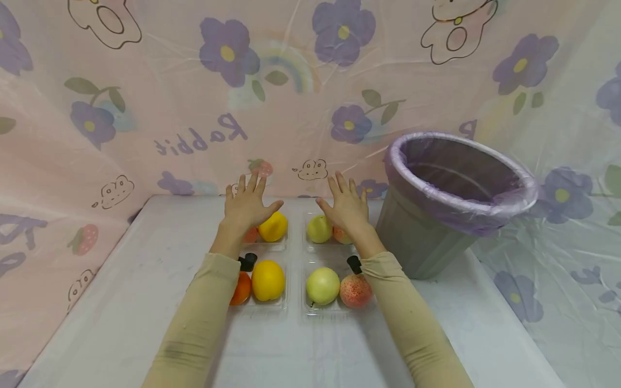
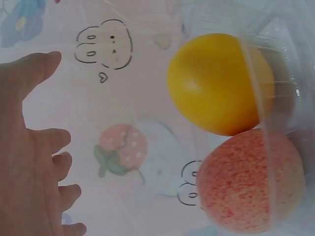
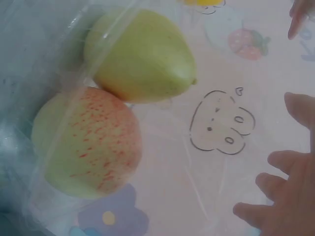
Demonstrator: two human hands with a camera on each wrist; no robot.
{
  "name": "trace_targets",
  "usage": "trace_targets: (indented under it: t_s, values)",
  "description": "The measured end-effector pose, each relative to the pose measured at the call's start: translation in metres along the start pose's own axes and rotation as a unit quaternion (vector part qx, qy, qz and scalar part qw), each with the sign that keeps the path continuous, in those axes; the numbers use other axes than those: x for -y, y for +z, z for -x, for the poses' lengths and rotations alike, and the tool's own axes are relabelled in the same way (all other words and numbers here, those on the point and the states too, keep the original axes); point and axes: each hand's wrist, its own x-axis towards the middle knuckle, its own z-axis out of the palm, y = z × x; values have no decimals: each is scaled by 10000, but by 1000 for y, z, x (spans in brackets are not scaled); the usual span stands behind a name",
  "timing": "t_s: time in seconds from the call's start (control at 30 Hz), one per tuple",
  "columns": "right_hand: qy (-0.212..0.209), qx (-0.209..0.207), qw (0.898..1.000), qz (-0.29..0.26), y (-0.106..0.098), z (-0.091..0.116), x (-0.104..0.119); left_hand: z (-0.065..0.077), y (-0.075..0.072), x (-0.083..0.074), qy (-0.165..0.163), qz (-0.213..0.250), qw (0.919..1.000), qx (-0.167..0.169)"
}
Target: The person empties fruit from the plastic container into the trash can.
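Observation:
My left hand [image 1: 246,206] is raised with fingers spread, above the far left clear plastic box. A yellow fruit [image 1: 273,226] and a red-speckled peach [image 2: 251,182] sit in that box. On the other side my right hand [image 1: 348,207], also spread and holding nothing, hovers by the far right box. It contains a green pear [image 3: 142,56] and a speckled peach [image 3: 91,145]. Closer to me, the near left box has an orange fruit [image 1: 241,289] beside a yellow one, partly behind my left sleeve. The near right box carries a pale green fruit [image 1: 322,286] and a reddish peach [image 1: 356,291].
A grey bin [image 1: 412,237] with a purple liner stands at the right of the white table [image 1: 271,350], its rim higher than the boxes. Patterned plastic sheeting [image 1: 291,118] hangs behind the table and along both sides.

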Motion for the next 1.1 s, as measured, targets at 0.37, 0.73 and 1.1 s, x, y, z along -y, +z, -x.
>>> trace_targets:
  t_s: [0.37, 0.73, 1.1]
  values:
    - [-272, -346, 9990, -31, -17, 8, 6, 14, -19, -3, 171, -21, 9997, -198]
    - [-719, -880, 9930, -312, -62, 34, 14, 37, -40, 6, 569, 51, 9973, -461]
    - [-1474, -2334, 9601, -453, -98, 66, -5, 70, -44, 34, 853, -295, 9936, -673]
